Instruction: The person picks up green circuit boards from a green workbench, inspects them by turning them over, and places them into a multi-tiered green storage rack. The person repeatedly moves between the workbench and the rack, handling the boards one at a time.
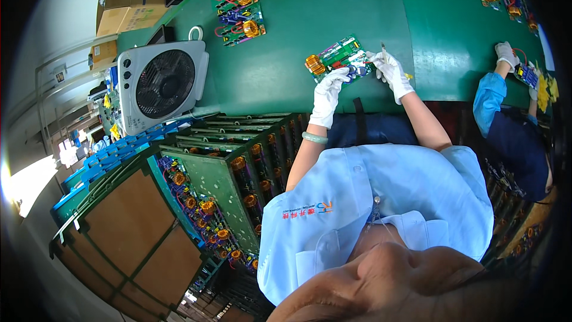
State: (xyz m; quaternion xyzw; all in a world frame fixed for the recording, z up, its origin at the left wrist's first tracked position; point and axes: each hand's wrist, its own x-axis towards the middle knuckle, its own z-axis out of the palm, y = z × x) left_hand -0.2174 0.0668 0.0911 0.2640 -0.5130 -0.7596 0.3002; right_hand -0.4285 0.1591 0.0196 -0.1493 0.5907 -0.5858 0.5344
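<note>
On the green table [286, 36] ahead of me lies a green circuit board [338, 58] with a copper coil at its left end; my left hand [331, 85], in a white glove, is closed on its near edge, while my right hand [390, 70] pinches a thin tool [385, 53] at the board's right end. Further left I see a grey fan [161, 83] standing near a second board [240, 13], cardboard boxes [128, 0] beyond, and racks of boards [238, 173] below the table edge; at far right, well apart, another person's gloved hand [506, 55] works on a small blue part [526, 75].
</note>
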